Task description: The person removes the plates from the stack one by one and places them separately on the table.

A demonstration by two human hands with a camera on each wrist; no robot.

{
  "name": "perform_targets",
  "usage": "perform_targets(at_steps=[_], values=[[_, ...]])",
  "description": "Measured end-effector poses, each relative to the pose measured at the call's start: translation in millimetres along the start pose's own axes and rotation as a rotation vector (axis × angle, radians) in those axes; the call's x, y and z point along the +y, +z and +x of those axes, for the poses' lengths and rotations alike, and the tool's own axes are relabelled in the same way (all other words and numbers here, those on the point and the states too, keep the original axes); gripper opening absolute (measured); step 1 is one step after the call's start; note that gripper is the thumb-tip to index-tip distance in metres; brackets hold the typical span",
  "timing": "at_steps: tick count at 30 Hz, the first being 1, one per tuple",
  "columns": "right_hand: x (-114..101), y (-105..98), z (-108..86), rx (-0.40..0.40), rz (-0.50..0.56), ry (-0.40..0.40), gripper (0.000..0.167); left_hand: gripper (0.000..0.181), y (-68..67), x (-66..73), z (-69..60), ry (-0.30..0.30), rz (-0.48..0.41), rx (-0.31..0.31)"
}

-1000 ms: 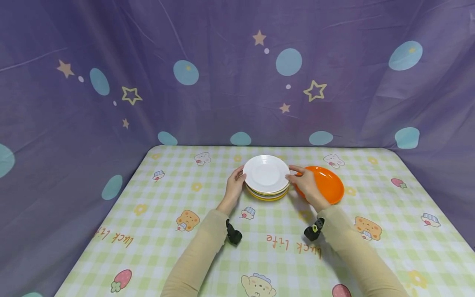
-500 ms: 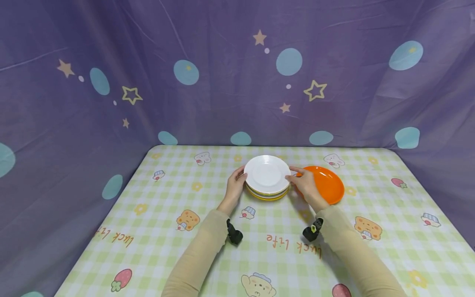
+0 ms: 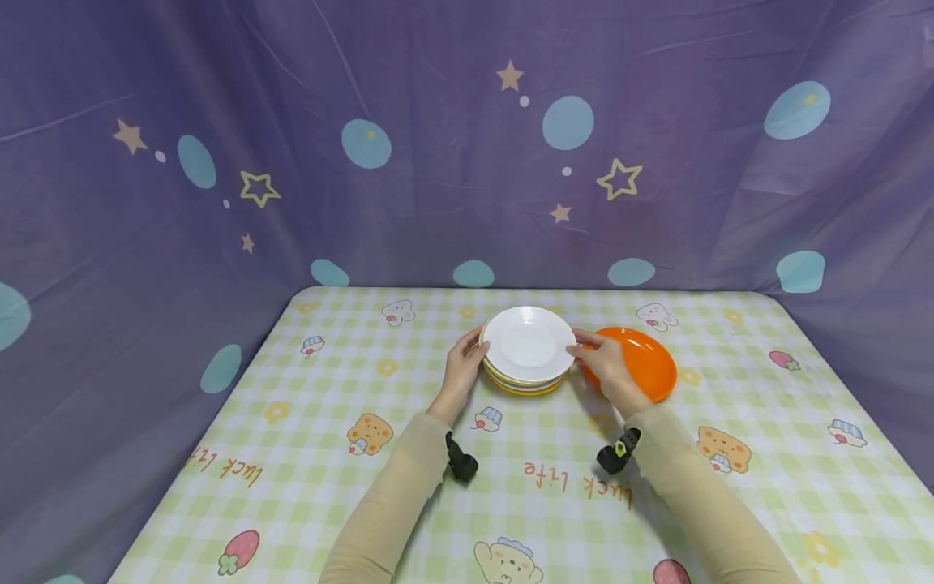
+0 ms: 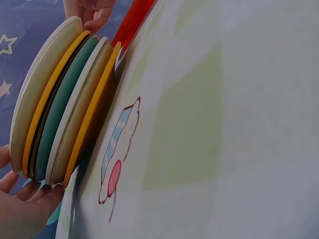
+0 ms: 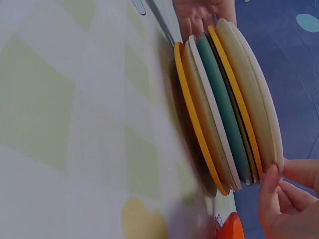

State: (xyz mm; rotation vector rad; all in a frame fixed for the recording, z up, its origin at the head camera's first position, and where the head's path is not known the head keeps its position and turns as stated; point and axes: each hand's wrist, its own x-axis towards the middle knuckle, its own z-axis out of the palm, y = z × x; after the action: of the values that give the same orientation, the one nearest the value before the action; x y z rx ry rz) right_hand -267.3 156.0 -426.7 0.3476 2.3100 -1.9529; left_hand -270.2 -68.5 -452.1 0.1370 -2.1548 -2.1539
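Observation:
A white plate (image 3: 529,345) tops a stack of several plates, shifted slightly right of those beneath. Lower down, the left wrist view shows yellow, white and teal rims, among them a teal plate (image 4: 67,104); a yellow plate (image 5: 197,124) is lowest. The left hand (image 3: 460,375) holds the stack's left side, its fingertips along the rims and thumb by the top plate. On the opposite side the right hand (image 3: 610,371) pinches the top white plate's rim, thumb above and fingers below, as the right wrist view also shows.
An orange plate (image 3: 651,363) lies on the tablecloth just right of the stack, partly behind the right hand. The checked tablecloth (image 3: 409,503) carries printed pictures, and a purple curtain (image 3: 452,219) hangs behind the table.
The top white plate has slid slightly right over the stack, the right hand moving with it. The left hand has stayed nearly in place beside the stack.

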Motion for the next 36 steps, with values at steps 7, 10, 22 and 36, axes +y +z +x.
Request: perform_targets(at_steps=[7, 10, 22, 36], values=[[3, -7, 0.8, -0.048, 0.022, -0.030, 0.048, 0.039, -0.3, -2.3, 1.2, -0.003, -0.002, -0.005], [5, -8, 2.8, -0.033, 0.061, -0.002, 0.050, 0.039, -0.5, -2.8, 1.5, -0.004, -0.002, -0.001], [-3, -18, -2.3, -0.089, 0.218, 0.082, 0.053, 0.039, 0.5, -3.4, 2.0, -0.010, -0.007, 0.005], [-10, -41, -9.1, -0.111, 0.344, 0.096, 0.056, 0.040, 0.9, -1.6, 0.4, -0.017, 0.014, 0.003]])
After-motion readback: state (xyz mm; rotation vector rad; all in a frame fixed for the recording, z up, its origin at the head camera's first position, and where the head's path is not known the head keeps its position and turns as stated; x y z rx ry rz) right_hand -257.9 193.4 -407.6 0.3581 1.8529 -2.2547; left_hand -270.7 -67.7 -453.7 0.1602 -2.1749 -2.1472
